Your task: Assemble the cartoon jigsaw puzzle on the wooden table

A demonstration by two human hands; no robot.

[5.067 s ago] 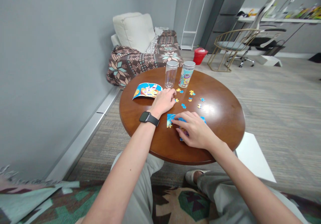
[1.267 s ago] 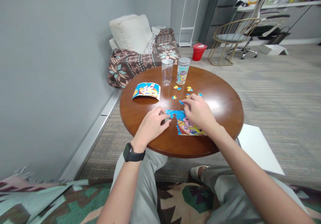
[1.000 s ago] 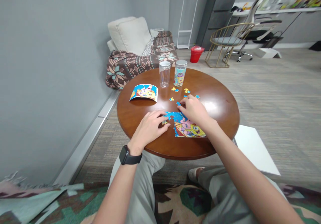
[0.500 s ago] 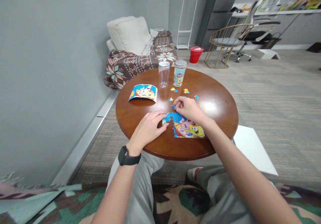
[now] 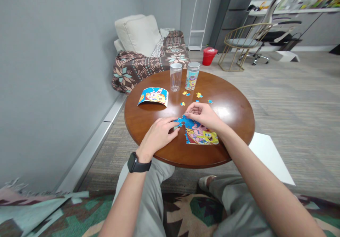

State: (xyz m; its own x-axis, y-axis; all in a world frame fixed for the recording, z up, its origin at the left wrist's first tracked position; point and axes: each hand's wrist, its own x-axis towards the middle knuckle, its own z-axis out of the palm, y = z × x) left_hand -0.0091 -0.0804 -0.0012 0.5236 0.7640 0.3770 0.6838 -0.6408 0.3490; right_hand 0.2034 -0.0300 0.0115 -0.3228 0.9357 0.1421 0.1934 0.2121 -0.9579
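**Brace, line up, press flat**

Nearest me on the round brown table (image 5: 235,127) lies the part-built puzzle (image 5: 203,136). Its near edge runs straight below a wide-eyed yellow cartoon character and a pink one; farther back the picture turns blue. Toward its left an open notch shows bare wood, bordered by knobs and sockets.

My left hand (image 5: 161,134) rests at that left side, fingers and thumb apart, fingertips over the blue edge. I'd keep this hold light and flat: enough to stop the joined part sliding, not so much that the joins lift.

Just past the notch, my right hand (image 5: 204,116) has thumb and forefinger pinched on a small blue piece (image 5: 183,117) at the puzzle's far edge. I can't tell whether it touches the puzzle or hangs just above. To seat it well, I'd match knob to socket from straight above, keep it level, then press; if it resists, turn it rather than force it.

Beyond are loose pieces (image 5: 199,95), yellow and blue, well apart from the puzzle. To their left the curved picture sheet (image 5: 153,96) should help me check colours. Farthest stand a clear jar (image 5: 175,78) and a printed jar (image 5: 192,77), both silver-lidded.
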